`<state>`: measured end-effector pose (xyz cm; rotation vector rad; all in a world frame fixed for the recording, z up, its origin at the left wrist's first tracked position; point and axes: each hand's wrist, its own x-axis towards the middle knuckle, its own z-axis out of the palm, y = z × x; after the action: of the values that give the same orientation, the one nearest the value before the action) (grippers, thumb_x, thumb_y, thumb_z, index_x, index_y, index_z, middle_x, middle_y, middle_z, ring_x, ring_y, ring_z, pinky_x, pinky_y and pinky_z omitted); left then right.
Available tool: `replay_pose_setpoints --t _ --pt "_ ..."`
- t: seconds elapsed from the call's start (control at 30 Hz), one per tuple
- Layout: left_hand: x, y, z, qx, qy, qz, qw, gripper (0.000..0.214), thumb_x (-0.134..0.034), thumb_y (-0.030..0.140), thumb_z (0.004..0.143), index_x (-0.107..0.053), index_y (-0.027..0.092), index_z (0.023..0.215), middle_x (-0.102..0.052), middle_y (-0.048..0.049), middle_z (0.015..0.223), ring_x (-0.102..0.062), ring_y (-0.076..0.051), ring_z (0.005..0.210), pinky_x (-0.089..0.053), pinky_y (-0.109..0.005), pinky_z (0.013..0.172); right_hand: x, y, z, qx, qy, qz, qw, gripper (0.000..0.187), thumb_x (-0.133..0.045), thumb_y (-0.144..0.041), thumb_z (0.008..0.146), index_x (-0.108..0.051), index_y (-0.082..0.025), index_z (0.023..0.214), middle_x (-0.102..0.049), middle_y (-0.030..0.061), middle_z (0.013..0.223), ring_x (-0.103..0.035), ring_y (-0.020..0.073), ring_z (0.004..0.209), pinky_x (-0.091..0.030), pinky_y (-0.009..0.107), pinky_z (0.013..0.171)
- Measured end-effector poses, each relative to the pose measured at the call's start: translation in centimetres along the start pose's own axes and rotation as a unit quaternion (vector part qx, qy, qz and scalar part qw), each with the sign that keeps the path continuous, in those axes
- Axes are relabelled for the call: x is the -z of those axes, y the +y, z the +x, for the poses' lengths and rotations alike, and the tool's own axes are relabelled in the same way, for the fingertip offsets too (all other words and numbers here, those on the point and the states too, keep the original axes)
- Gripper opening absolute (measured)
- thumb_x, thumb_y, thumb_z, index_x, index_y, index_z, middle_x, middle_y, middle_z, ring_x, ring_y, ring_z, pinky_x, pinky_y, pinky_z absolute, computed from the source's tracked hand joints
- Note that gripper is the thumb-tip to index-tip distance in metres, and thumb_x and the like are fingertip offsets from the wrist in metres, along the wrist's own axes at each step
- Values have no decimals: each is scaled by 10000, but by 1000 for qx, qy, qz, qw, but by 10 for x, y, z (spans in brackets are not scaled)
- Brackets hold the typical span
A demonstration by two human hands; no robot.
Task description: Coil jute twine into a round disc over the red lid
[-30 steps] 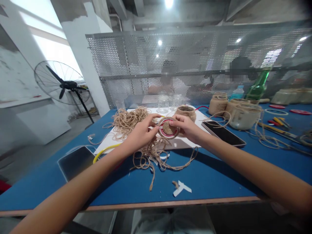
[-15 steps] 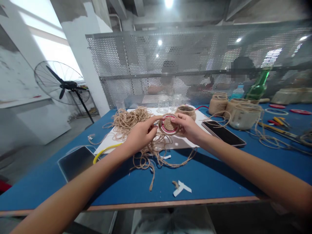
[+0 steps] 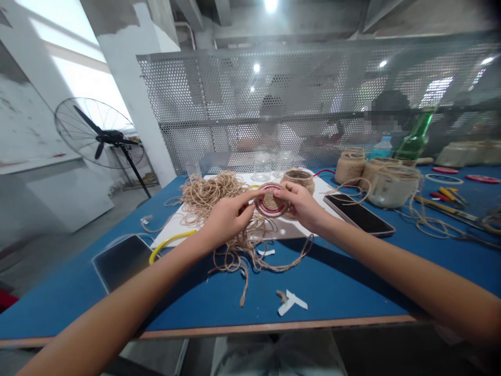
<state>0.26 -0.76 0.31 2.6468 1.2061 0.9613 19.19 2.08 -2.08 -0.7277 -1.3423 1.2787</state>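
A round red-and-white disc (image 3: 278, 207), like a jar lid, has a coil of jute twine (image 3: 270, 199) at its centre and more twine round its rim. It is held up above the table, facing me. My right hand (image 3: 300, 202) grips its right side, thumb on the front and fingers behind. On the left edge, the fingers and thumb of my left hand (image 3: 230, 214) close round the rim. A big loose heap of twine (image 3: 211, 193) lies behind and below my left hand, trailing toward the front. Just behind the disc stands a twine-wrapped jar (image 3: 299, 179).
White board (image 3: 172, 230) lies under the heap. A phone (image 3: 360, 215) and several wrapped jars (image 3: 350, 166) stand right, with a green bottle (image 3: 417, 137) and pliers (image 3: 454, 196). Left is a dark tablet-like panel (image 3: 121, 261). Paper scraps (image 3: 291, 303) lie near the front edge; perforated metal screen (image 3: 219, 104) behind.
The disc has turned slightly in my hands, and the fingers of my left hand have shifted a little along its rim. The trailing twine below has moved slightly left.
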Motion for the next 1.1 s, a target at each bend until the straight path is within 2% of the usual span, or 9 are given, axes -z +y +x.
replay_pose_setpoints --t 0.27,0.4,0.5,0.57,0.7,0.8,0.9,1.1 --pt "0 0 0 10 -38 -84 996 416 -374 194 839 -426 210 1252 -552 30 588 -451 -81 492 -364 -200 527 -3 -2 -2 -7 16 25 1000 227 -663 -292 650 -472 -172 678 -493 -53 616 -454 58 524 -347 200 509" --pt "-4 -1 0 11 -39 -126 991 435 -384 215 850 -358 234 1284 -608 -8 754 -497 -85 543 -404 -215 558 -7 -5 -4 -28 16 73 997 175 -645 -274 655 -518 -182 733 -546 -33 695 -500 76 594 -388 217 580" --pt "-7 -1 0 9 -26 -156 987 408 -394 245 859 -372 233 1266 -605 -49 929 -526 -88 599 -433 -225 586 -10 -4 -6 -25 5 93 995 170 -635 -256 658 -542 -188 784 -568 -19 747 -523 94 649 -403 235 627" --pt "-8 0 1 14 -19 -175 984 379 -388 249 864 -395 219 1242 -600 -60 941 -540 -94 623 -447 -227 591 -11 -3 -7 -27 -1 95 995 159 -634 -246 661 -547 -188 781 -558 -21 725 -514 93 637 -397 230 611" --pt "-5 0 0 19 -21 -188 982 327 -387 200 853 -457 217 1172 -595 -52 978 -536 -81 617 -458 -213 582 -9 -2 -8 -47 -43 80 995 131 -624 -236 681 -572 -182 789 -539 -17 702 -491 88 618 -382 215 565" --pt "-2 0 1 3 -56 -182 982 326 -386 163 836 -496 225 1137 -588 -37 1030 -525 -65 596 -459 -201 573 -5 -2 -6 -54 -90 49 993 117 -626 -254 694 -578 -162 748 -525 -9 663 -478 87 587 -373 219 539" --pt "0 0 1 -2 -88 -168 982 377 -385 143 823 -483 241 1173 -605 -24 991 -535 -66 596 -457 -190 567 -1 -1 -4 -61 -122 15 991 134 -638 -254 688 -577 -146 737 -544 1 662 -493 88 584 -361 218 536" --pt "0 0 1 24 -93 -160 982 453 -395 171 821 -380 274 1262 -599 -31 991 -550 -64 550 -453 -201 552 2 2 -2 -72 -121 -31 990 169 -654 -266 665 -560 -135 716 -526 -20 607 -465 68 518 -346 220 513"
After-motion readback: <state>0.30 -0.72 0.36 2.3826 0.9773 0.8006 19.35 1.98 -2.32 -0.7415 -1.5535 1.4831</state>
